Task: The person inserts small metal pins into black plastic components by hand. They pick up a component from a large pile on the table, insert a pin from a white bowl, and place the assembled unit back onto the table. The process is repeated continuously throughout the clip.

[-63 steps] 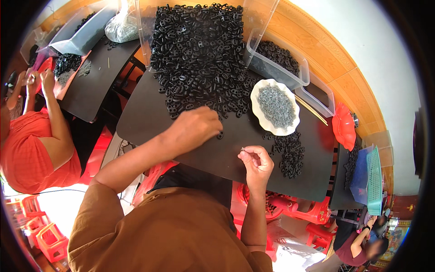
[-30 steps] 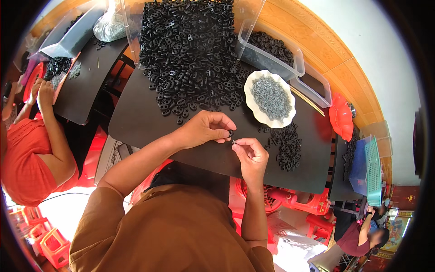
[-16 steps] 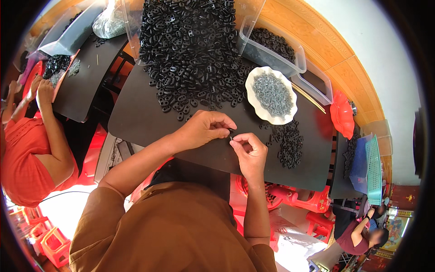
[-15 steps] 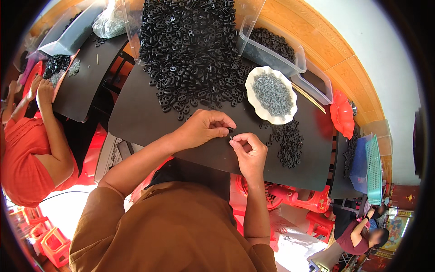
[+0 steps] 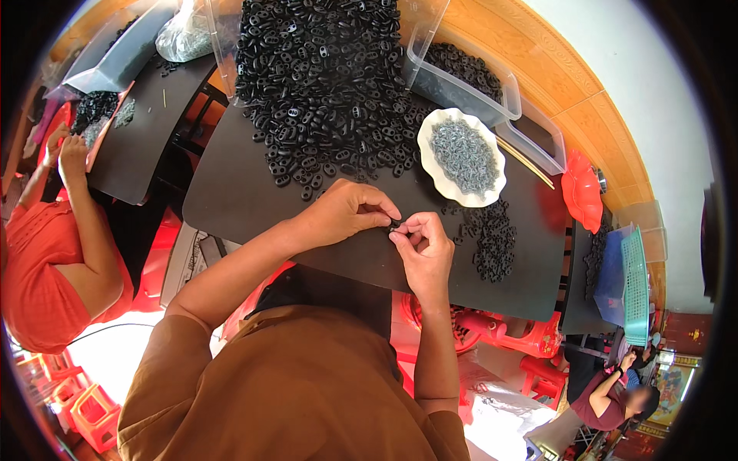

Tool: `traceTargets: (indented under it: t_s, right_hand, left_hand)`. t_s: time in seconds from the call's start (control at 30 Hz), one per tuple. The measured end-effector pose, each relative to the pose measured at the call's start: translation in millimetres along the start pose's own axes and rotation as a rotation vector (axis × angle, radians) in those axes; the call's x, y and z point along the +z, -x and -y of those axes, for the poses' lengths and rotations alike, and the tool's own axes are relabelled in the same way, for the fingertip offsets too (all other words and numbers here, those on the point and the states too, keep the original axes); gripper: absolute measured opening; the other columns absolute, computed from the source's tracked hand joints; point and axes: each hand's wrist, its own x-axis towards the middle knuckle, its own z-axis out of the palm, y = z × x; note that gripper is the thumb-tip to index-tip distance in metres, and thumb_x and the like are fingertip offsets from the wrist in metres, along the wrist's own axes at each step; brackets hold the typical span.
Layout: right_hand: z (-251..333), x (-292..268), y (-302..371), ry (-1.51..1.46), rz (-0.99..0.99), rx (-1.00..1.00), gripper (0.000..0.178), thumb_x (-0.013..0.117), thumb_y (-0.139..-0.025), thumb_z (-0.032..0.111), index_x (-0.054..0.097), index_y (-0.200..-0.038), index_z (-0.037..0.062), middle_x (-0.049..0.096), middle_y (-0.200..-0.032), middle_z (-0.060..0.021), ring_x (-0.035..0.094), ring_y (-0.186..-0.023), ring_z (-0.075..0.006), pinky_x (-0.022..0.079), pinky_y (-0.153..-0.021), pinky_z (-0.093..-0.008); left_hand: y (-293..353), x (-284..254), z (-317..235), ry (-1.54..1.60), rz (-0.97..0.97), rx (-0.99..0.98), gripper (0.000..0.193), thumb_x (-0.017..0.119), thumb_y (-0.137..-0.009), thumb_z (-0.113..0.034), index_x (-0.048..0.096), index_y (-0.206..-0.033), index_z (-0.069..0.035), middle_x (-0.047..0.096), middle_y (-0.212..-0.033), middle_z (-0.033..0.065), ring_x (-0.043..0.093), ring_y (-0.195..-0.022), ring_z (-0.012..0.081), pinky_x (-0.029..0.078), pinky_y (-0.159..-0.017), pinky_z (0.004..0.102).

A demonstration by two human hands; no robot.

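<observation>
Over the near part of the dark table (image 5: 231,184), my left hand (image 5: 344,213) pinches a small black plastic piece (image 5: 394,224) between thumb and fingertips. My right hand (image 5: 424,250) is closed in a pinch against the same piece; anything tiny in its fingertips is too small to make out. Beyond my hands spreads a large heap of black oval pieces with two holes (image 5: 323,92). To the right stands a white scalloped dish (image 5: 432,175) holding small clear-grey parts (image 5: 464,156). In front of it lies a pile of smaller black pieces (image 5: 496,246).
A clear bin (image 5: 461,96) of black parts stands at the back right, with wooden chopsticks (image 5: 530,165) and a red dish (image 5: 582,192) near it. A co-worker in red (image 5: 61,269) sits at a table on the left. Red stools (image 5: 530,342) stand below the table.
My right hand has moved slightly up, and its fingertips now meet the black piece in my left hand. The gap between my hands has closed.
</observation>
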Motion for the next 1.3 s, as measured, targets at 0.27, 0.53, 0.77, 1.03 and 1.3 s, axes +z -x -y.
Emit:
traceTargets:
  t_s: [0.27, 0.53, 0.77, 1.03, 1.3]
  right_hand:
    - [-2.1, -0.6, -1.8, 0.026, 0.029, -0.024, 0.025, 0.078, -0.076, -0.002, 0.060, -0.092, 0.0045, 0.070, -0.082, -0.0049, 0.058, -0.062, -0.0115, 0.047, -0.059, -0.0266]
    - [-2.6, -0.9, -0.5, 0.041, 0.028, -0.072, 0.023, 0.077, -0.076, -0.002, 0.060, -0.090, 0.0040, 0.069, -0.082, -0.0056, 0.060, -0.062, -0.0136, 0.049, -0.059, -0.0282]
    - [-4.6, -0.6, -0.1, 0.057, 0.031, -0.099, 0.023, 0.078, -0.076, -0.003, 0.060, -0.089, 0.0040, 0.068, -0.082, -0.0057, 0.061, -0.062, -0.0139, 0.049, -0.059, -0.0282]
    - [-3.7, -0.6, 0.4, 0.058, 0.023, -0.097, 0.022, 0.078, -0.076, -0.002, 0.061, -0.089, 0.0042, 0.068, -0.082, -0.0052, 0.061, -0.062, -0.0141, 0.049, -0.059, -0.0289]
    - [-0.5, -1.1, 1.7, 0.132, 0.014, -0.141, 0.022, 0.078, -0.074, -0.002, 0.063, -0.088, 0.0050, 0.066, -0.080, -0.0050, 0.061, -0.062, -0.0170, 0.048, -0.058, -0.0308]
  left_hand:
    - [-1.6, 0.2, 1.8, -0.037, 0.010, 0.091, 0.012, 0.071, -0.087, -0.001, 0.076, -0.098, -0.002, 0.072, -0.092, 0.0081, 0.067, -0.082, 0.0175, 0.052, -0.073, 0.0301]
    - [0.1, 0.8, 1.2, -0.034, 0.004, 0.089, 0.013, 0.072, -0.086, -0.001, 0.076, -0.098, -0.003, 0.072, -0.092, 0.0083, 0.068, -0.082, 0.0181, 0.053, -0.073, 0.0305]
    - [1.6, 2.4, -0.3, -0.061, -0.020, 0.064, 0.013, 0.072, -0.085, -0.002, 0.076, -0.098, -0.003, 0.072, -0.090, 0.0083, 0.068, -0.080, 0.0183, 0.053, -0.071, 0.0308]
    - [1.7, 3.1, 1.2, -0.063, -0.017, 0.105, 0.013, 0.072, -0.085, -0.001, 0.076, -0.097, -0.003, 0.072, -0.090, 0.0083, 0.068, -0.080, 0.0188, 0.053, -0.069, 0.0307]
    - [4.5, 3.9, -2.3, -0.090, 0.008, 0.091, 0.011, 0.072, -0.086, -0.001, 0.075, -0.097, -0.001, 0.070, -0.088, 0.0084, 0.066, -0.076, 0.0179, 0.052, -0.067, 0.0300]
